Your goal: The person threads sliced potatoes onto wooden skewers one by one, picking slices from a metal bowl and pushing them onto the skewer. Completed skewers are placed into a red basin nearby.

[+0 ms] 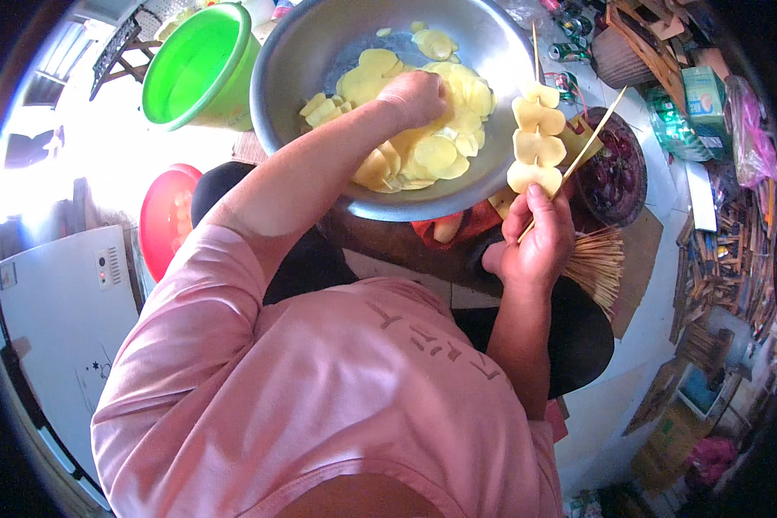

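Note:
A wide steel basin (276, 95) in front of me holds a heap of thin pale-yellow potato slices (436, 154). My left hand (419, 97) reaches into the heap with its fingers curled down; its fingertips are hidden, so what it grips does not show. To the right of the basin, my right hand (540, 233) is closed on an upright wooden skewer (536, 65) threaded with several potato slices (539, 147). A second, bare skewer (603, 121) slants up to the right from the same hand.
A bundle of bare skewers (597, 263) lies beside my right knee. A dark bowl (617, 164) with purplish-red contents stands at the right. Green (194, 73) and red (160, 220) tubs are to the left, above a white appliance (65, 319). Sticks and scraps (725, 259) pile up far right.

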A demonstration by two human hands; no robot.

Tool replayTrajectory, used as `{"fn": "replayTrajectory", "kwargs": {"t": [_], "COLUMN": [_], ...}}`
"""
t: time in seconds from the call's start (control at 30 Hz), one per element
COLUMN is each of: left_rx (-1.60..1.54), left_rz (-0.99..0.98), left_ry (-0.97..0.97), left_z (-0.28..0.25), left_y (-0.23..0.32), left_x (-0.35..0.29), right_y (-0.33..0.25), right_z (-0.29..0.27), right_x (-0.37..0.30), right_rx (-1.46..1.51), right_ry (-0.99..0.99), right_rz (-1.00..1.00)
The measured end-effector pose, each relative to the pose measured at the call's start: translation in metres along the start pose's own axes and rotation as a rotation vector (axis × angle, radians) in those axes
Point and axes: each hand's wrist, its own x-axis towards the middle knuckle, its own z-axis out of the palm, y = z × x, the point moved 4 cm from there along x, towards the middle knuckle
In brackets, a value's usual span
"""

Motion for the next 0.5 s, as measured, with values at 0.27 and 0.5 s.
{"fn": "replayTrajectory", "kwargs": {"t": [0.27, 0.5], "left_rx": [0.106, 0.076], "left_rz": [-0.083, -0.081], "left_ry": [0.036, -0.091], "left_z": [0.01, 0.016], "left_y": [0.019, 0.025], "left_x": [0.002, -0.001], "right_y": [-0.003, -0.003], "right_z": [0.006, 0.004], "right_x": [0.001, 0.006], "right_rx": [-0.015, 0.001], "right_ry": [0.039, 0.031], "right_rz": [0.034, 0.0]}}
